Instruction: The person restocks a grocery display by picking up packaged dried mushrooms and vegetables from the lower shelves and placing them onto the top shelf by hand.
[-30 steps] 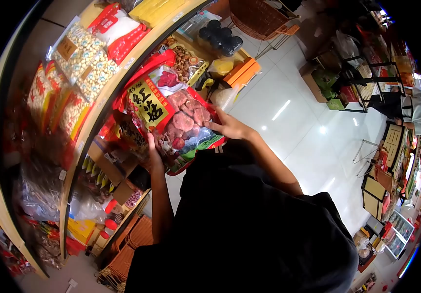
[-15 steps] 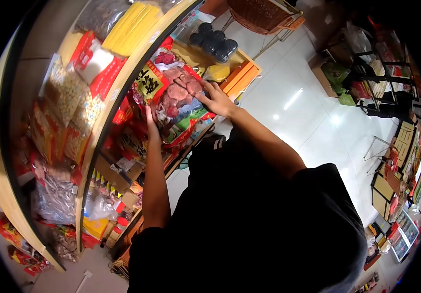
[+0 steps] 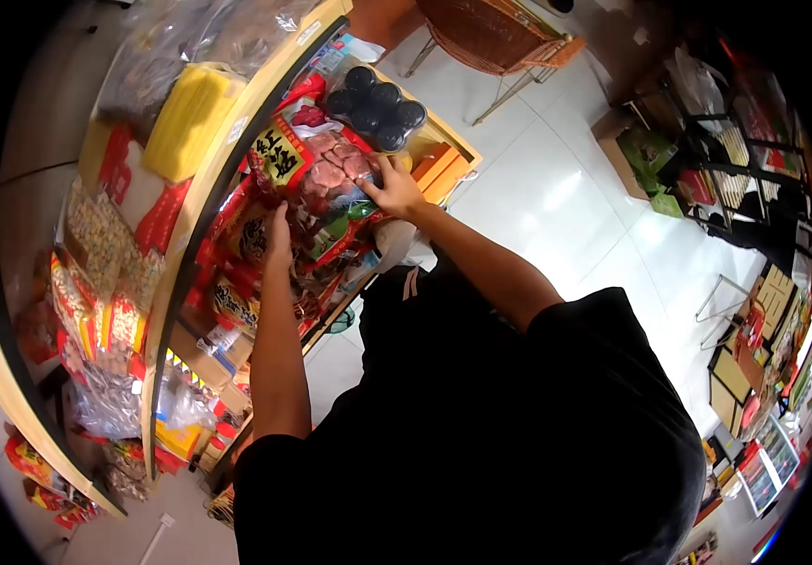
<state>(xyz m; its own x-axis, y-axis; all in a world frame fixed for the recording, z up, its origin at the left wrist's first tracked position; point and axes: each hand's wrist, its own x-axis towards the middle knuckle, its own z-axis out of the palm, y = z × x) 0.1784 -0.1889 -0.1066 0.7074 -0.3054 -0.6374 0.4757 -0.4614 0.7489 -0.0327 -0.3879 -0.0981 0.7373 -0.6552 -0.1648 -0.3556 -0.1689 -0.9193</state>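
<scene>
A large red plastic bag of dried mushrooms (image 3: 331, 174), with a clear window and a yellow label, lies among other packets on the lower shelf. My right hand (image 3: 395, 191) grips its right edge, thumb on top and the other fingers curled over the side. At the bag's lower left edge is my left hand (image 3: 278, 235), gripping it with the thumb side showing; most of its fingers are hidden beneath. Touching the bag's upper end is a pack of black round-lidded jars (image 3: 375, 108). More red packets (image 3: 236, 299) lie next to my left hand.
A wooden shelf edge (image 3: 201, 202) runs close along my left arm. Above it sit a yellow bundle (image 3: 194, 122) and bags of nuts or grains (image 3: 103, 235). A wicker chair (image 3: 491, 33) stands on the white tiled floor (image 3: 557, 188). Stocked racks (image 3: 745, 160) line the right.
Both hands and the mushroom bag have shifted slightly up and left in view, the bag now closer against the black jars. My head view has also moved a little.
</scene>
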